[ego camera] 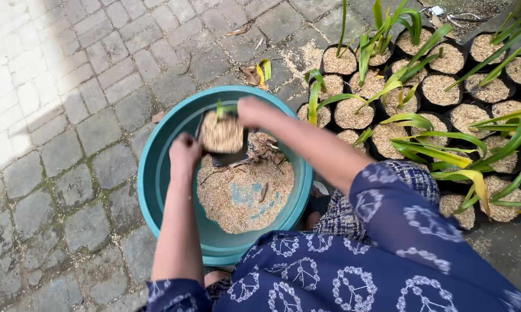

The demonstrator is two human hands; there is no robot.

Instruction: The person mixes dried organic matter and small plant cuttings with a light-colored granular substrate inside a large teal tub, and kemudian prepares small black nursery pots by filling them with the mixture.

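Grey paving [70, 144], one teal basin [156, 173] of husks. Left hand [184, 153] and right hand [250, 111] both grip one black bag [222, 136] (husk-filled, one sprout); many filled bags [434, 89] beside.

soft even daylight, mostly open shade. overexposed sunlit patch on paving [18, 75] at upper left of frame. sharp focus overall, slight motion blur on hands, mild wide-angle stretch at edges.

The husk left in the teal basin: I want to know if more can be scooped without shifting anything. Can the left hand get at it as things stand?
Probably yes. The left hand is already over the teal basin, at the small black bag, and the loose husk lies open just below it with nothing covering it.
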